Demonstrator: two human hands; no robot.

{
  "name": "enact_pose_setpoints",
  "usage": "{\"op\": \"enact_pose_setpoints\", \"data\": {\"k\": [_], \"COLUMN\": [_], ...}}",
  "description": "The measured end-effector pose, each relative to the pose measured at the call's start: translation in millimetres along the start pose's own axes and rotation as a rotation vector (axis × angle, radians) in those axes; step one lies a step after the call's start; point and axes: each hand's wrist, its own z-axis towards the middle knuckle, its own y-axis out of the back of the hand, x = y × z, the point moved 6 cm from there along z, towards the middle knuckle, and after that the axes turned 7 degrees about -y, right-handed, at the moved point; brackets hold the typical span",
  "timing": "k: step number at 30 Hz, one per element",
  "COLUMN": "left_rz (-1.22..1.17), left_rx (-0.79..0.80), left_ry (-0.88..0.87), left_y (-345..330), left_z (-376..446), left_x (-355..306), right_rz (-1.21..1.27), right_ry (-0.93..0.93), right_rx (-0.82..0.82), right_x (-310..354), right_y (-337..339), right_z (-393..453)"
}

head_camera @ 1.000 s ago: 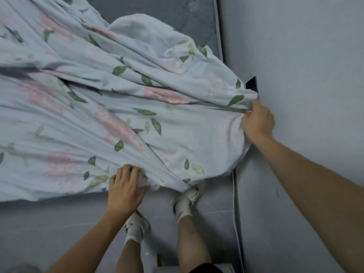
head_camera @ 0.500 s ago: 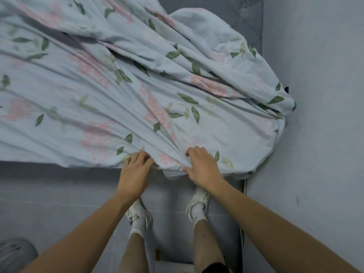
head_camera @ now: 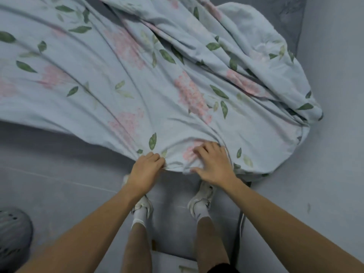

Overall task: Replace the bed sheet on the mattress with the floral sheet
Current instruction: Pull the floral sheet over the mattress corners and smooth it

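The floral sheet (head_camera: pixel 137 79), pale blue with pink blossoms and green leaves, lies rumpled across the bed and hangs over its near edge. A strip of grey mattress (head_camera: pixel 283 14) shows at the top right, beside the wall. My left hand (head_camera: pixel 146 167) pinches a bunch of the sheet's near hem, fingers closed on the cloth. My right hand (head_camera: pixel 213 164) lies on the hem a little to the right, fingers curled into the fabric and thumb along the edge. The sheet's right corner is heaped in folds near the wall.
A grey wall (head_camera: pixel 334 134) runs close along the right side. My feet in white shoes (head_camera: pixel 201 198) stand on the grey floor (head_camera: pixel 59 184) just below the hem. A grey perforated round object (head_camera: pixel 13 231) sits at the lower left. A white cable (head_camera: pixel 241 223) runs along the wall base.
My right hand let go of the sheet's corner by the wall and came to the near hem beside my left hand. The view has shifted left and the hem has bunched between both hands.
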Motion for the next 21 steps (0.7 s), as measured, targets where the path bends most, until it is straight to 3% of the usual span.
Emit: {"op": "enact_pose_setpoints", "data": {"k": [3, 9, 15, 21], "left_rz": [0.006, -0.007, 0.049, 0.141], "left_rx": [0.068, 0.188, -0.081, -0.086], "left_ry": [0.035, 0.054, 0.129, 0.171], "left_y": [-11.7, -26.7, 17.2, 41.5], "left_z": [-32.4, -86.3, -64.2, 1.9], "left_x": [4.1, 23.2, 44.4, 82.8], "right_rz": [-0.084, -0.128, -0.118, -0.202], "right_ry": [-0.025, 0.295, 0.078, -0.017], "right_rx": [0.001, 0.108, -0.106, 0.006], "right_x": [7.8, 69.0, 66.0, 58.1], "right_y": [-26.4, -53.7, 6.1, -11.9], "right_z": [-8.8, -37.0, 15.7, 54.4]}}
